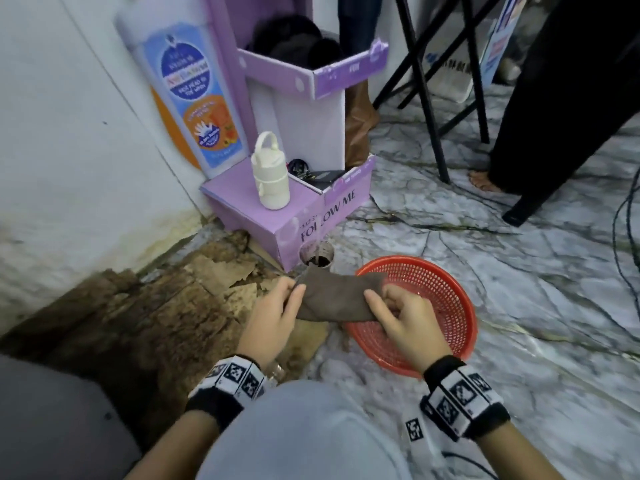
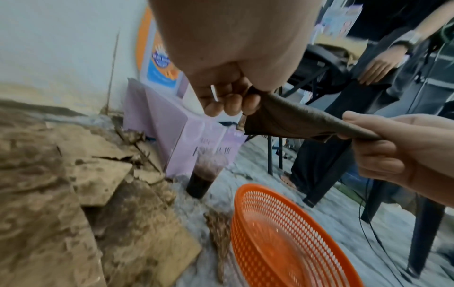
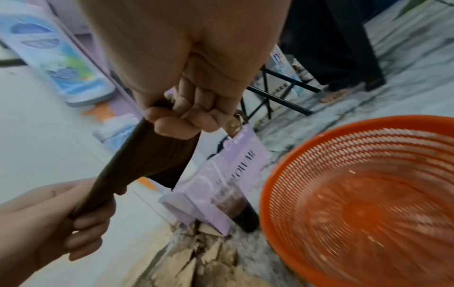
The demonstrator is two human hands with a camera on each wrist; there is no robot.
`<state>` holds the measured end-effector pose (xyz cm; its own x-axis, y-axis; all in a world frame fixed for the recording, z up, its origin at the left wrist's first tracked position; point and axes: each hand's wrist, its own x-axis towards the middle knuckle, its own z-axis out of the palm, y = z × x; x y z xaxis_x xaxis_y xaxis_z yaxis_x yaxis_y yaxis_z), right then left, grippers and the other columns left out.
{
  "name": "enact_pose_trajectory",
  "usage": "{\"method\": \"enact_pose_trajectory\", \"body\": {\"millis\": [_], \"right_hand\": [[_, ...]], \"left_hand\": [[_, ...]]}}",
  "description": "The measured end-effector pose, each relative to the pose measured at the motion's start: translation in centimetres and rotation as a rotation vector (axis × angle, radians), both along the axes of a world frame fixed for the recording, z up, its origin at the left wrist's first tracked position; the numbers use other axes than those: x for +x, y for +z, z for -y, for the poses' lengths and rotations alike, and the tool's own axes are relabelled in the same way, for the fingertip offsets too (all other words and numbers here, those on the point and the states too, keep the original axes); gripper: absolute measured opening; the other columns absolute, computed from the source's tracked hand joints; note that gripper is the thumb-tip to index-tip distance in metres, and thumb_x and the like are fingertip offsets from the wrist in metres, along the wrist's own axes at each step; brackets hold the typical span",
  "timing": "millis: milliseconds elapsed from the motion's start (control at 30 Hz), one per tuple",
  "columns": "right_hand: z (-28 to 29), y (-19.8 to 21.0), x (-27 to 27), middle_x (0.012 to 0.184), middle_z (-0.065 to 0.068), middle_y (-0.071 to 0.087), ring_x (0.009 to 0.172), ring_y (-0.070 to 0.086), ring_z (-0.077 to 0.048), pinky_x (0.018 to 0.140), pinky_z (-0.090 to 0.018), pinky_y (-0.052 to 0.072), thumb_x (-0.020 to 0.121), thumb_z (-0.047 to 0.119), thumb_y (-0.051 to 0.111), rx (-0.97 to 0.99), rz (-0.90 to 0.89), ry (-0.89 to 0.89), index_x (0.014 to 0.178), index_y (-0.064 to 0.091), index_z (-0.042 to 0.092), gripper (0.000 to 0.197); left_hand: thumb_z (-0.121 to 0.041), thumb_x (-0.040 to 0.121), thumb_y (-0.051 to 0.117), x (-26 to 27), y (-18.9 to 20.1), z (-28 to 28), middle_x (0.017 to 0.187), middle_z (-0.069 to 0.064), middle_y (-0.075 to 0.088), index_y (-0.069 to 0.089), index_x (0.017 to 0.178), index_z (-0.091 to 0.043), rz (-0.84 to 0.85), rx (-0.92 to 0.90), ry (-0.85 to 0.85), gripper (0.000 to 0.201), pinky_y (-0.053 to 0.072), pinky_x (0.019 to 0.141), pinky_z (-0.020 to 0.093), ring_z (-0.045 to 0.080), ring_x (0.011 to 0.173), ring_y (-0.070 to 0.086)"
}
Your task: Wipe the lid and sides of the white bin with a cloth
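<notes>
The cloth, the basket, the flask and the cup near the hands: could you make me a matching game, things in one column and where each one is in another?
Things:
1. brown cloth
2. red basket
3. cream flask
4. cup of dark drink

Places:
A. on the floor, under the right hand
B. standing on the purple box
C. stretched between the left hand and the right hand
D. on the floor against the purple box's front corner

Pairs: 1-C, 2-A, 3-B, 4-D
</notes>
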<state>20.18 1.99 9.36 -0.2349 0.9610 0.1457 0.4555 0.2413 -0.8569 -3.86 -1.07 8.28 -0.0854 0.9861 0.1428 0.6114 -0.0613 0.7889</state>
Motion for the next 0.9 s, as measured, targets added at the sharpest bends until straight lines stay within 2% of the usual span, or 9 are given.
{"method": "enact_pose_trajectory", "body": {"millis": [100,233,300,400,500,633,733,833,900], "right_hand": [[-1.0,3.9,-1.6,0.056,-0.014,0.049,0.053,0.049,-0.029,0.054,-0.043,0.038,0.101,0.041,0.057,0.045,-0.008,0.117,0.069,0.046,0.011,0.045],[-2.2,9.1,-4.0,0.053,0.004,0.057,0.048,0.055,-0.010,0.055,-0.023,0.040,0.102,0.027,0.057,-0.020,0.026,0.324,0.076,0.052,0.004,0.035],[-2.2,11.5,-5.6,0.058,-0.003,0.066,0.050,0.061,-0.013,0.054,-0.024,0.045,0.102,0.025,0.057,-0.061,0.034,0.420,0.085,0.053,-0.007,0.036],[-1.5,15.0,-8.3,0.060,-0.008,0.069,0.049,0.062,-0.012,0.054,-0.022,0.045,0.103,0.022,0.057,-0.017,0.057,0.502,0.083,0.055,-0.006,0.034],[0.0,18.0,-10.9,0.061,-0.005,0.070,0.050,0.063,-0.014,0.056,-0.021,0.047,0.103,0.024,0.055,-0.010,0.059,0.590,0.079,0.057,0.009,0.029],[2.1,20.4,-14.7,0.058,-0.003,0.067,0.050,0.060,-0.024,0.051,-0.034,0.046,0.103,0.027,0.055,-0.014,0.114,0.710,0.080,0.051,-0.004,0.039],[4.0,21.8,-17.8,0.062,-0.008,0.070,0.053,0.062,-0.037,0.054,-0.047,0.051,0.103,0.030,0.055,0.012,0.133,0.800,0.082,0.051,-0.007,0.043],[6.2,23.1,-21.0,0.063,-0.010,0.071,0.051,0.065,-0.028,0.051,-0.028,0.049,0.102,0.035,0.055,0.078,0.174,0.875,0.080,0.051,-0.001,0.042],[8.0,23.9,-23.0,0.063,-0.010,0.072,0.051,0.066,-0.023,0.050,-0.027,0.050,0.102,0.033,0.055,0.081,0.180,0.926,0.083,0.053,-0.003,0.040]], "left_hand": [[-0.038,0.108,0.045,-1.9,3.6,1.0,0.063,0.007,0.048,0.045,0.084,-0.019,0.007,0.061,0.048,0.031,0.038,0.059,0.044,0.020,0.058,0.050],[-0.047,0.107,0.040,-4.4,7.9,2.6,0.074,0.015,0.062,0.052,0.089,-0.022,0.026,0.146,0.168,0.033,0.047,0.066,0.060,0.029,0.067,0.061],[-0.047,0.107,0.041,-5.6,9.6,3.9,0.078,0.013,0.066,0.055,0.091,-0.023,0.043,0.172,0.242,0.032,0.050,0.070,0.059,0.027,0.073,0.065],[-0.050,0.105,0.041,-7.4,12.0,6.6,0.078,0.012,0.067,0.056,0.092,-0.022,0.046,0.213,0.333,0.034,0.050,0.071,0.059,0.027,0.074,0.066],[-0.037,0.107,0.046,-9.0,14.3,9.5,0.077,0.007,0.067,0.061,0.094,-0.019,0.062,0.274,0.432,0.027,0.049,0.070,0.047,0.018,0.073,0.065],[-0.036,0.107,0.045,-11.2,16.9,13.8,0.073,-0.007,0.064,0.063,0.096,-0.020,0.109,0.302,0.522,0.027,0.042,0.060,0.025,0.005,0.070,0.063],[-0.042,0.107,0.043,-12.9,18.2,17.5,0.080,-0.006,0.068,0.062,0.097,-0.024,0.119,0.303,0.582,0.028,0.049,0.069,0.032,0.007,0.078,0.066],[-0.039,0.108,0.044,-13.9,19.5,21.5,0.068,-0.015,0.061,0.060,0.092,-0.025,0.131,0.323,0.668,0.027,0.040,0.058,0.019,0.001,0.064,0.057],[-0.035,0.108,0.044,-14.8,19.8,24.3,0.058,-0.009,0.043,0.055,0.086,-0.022,0.103,0.303,0.723,0.028,0.031,0.055,0.021,0.004,0.053,0.040]]}}
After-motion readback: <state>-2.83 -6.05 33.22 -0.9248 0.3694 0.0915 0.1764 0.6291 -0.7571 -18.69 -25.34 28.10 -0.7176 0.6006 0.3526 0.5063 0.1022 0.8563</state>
